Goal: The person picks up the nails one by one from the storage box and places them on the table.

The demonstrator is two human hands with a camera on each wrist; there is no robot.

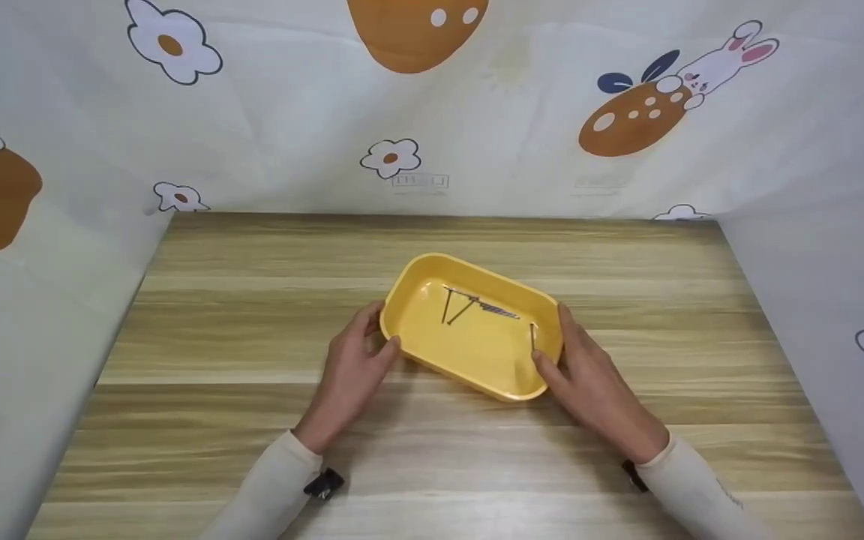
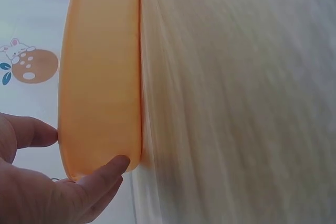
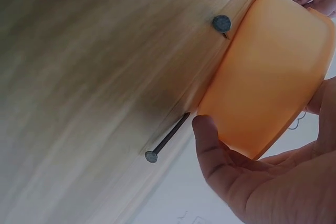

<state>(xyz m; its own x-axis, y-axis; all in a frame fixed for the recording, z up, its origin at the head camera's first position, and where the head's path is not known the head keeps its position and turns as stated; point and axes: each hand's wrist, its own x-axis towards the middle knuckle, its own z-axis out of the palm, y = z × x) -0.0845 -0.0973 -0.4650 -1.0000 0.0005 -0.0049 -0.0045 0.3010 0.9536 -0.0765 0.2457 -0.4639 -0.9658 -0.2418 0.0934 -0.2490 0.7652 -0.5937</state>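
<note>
A yellow plastic tray (image 1: 469, 356) stands at an angle near the middle of the wooden table, with several metal nails (image 1: 499, 309) lying loose inside it. My left hand (image 1: 353, 367) grips its left end, thumb at the rim. In the left wrist view, fingers (image 2: 105, 179) press the tray's outer wall (image 2: 102, 77). My right hand (image 1: 597, 379) holds the opposite end, its thumb over the rim near a single nail (image 1: 532, 337). The right wrist view has a nail (image 3: 168, 137) on the table beside the tray and another nail (image 3: 222, 23) farther along.
The wood-grain table (image 1: 214, 435) spreads around the tray on all sides. A pale patterned cloth (image 1: 289, 112) rises along its back edge and at both sides. Dark straps or devices (image 1: 325, 484) sit at the sleeve cuffs.
</note>
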